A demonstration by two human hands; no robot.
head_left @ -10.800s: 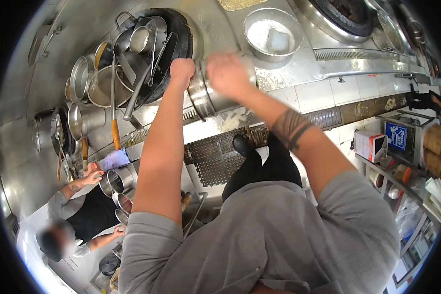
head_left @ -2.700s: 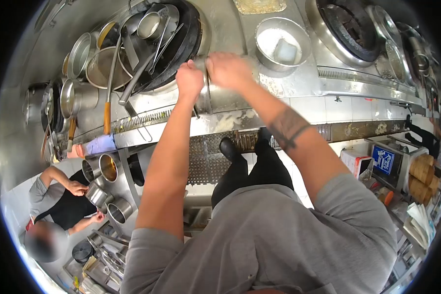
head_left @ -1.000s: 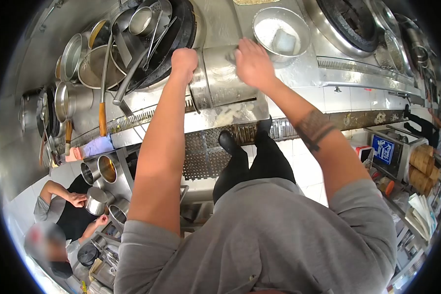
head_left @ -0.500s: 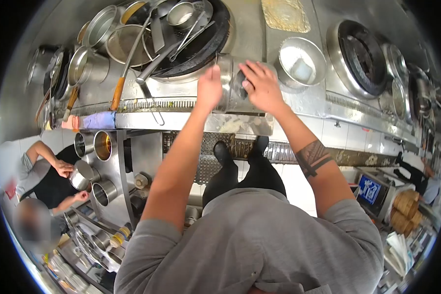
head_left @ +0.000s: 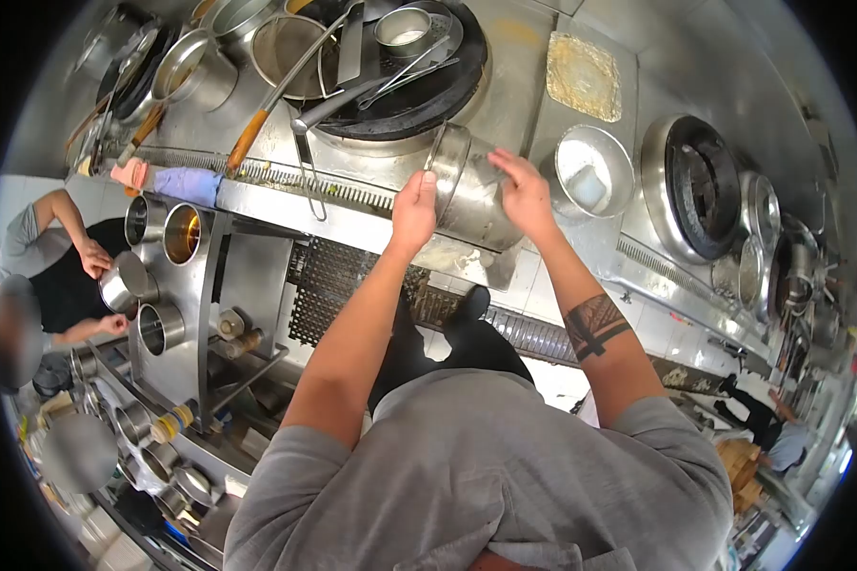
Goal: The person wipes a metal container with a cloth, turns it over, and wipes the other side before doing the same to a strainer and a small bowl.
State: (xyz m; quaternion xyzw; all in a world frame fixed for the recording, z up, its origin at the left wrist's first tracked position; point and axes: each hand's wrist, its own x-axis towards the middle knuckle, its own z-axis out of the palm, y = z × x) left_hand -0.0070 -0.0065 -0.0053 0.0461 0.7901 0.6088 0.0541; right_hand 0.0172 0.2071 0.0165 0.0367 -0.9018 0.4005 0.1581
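Observation:
A large cylindrical steel pot [head_left: 474, 195] is tilted on its side at the front edge of the steel counter. My left hand [head_left: 414, 211] is closed on its left rim, thumb upward. On the right, my right hand [head_left: 526, 197] lies against or just beside the pot's other end, its fingers stretched out; whether they touch is hard to see. Right of that hand stands a round metal pan [head_left: 595, 157] with something pale and translucent inside. Behind the pot, a black wok [head_left: 457, 90] holds a small steel bowl [head_left: 404, 31] and several long-handled tools.
A wire strainer [head_left: 290, 57] and a steel pot [head_left: 195, 71] stand at the left. A wooden-handled tool [head_left: 249, 138] crosses the counter grate. A blue cloth [head_left: 189, 187] lies on the edge. A co-worker's hand [head_left: 93, 257] holds a pot at the left. Another wok burner [head_left: 697, 186] is at the right.
The view has shifted and turned. The pot is now tilted with its side showing more. My left hand has closed at its rim, and my right hand has moved from its top towards its right end.

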